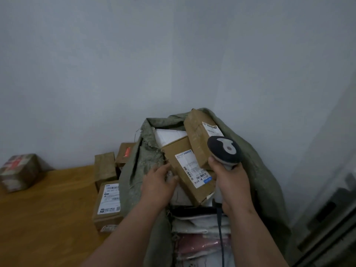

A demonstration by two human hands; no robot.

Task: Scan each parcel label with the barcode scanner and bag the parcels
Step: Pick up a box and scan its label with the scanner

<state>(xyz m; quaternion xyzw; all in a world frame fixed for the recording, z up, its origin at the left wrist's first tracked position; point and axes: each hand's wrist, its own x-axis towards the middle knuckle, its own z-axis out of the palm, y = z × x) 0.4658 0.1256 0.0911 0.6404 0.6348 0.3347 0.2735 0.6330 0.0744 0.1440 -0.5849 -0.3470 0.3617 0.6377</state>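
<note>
Head view: left hand (157, 186) fingers curl on sack (134, 170) rim beside a labelled parcel (189, 170) inside; right hand (232, 186) grips scanner (224, 151). Bagging step; next, probably scan bench (48, 209) parcels at left

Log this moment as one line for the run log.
left hand: grips sack edge | right hand: holds barcode scanner | parcels in sack

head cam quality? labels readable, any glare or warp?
Head view: dim, flat light, no glare; soft overall; the label on the box in the sack shows barcodes, print mostly unreadable; wide-angle bends the right edge; scanner in right hand fairly sharp.
</note>
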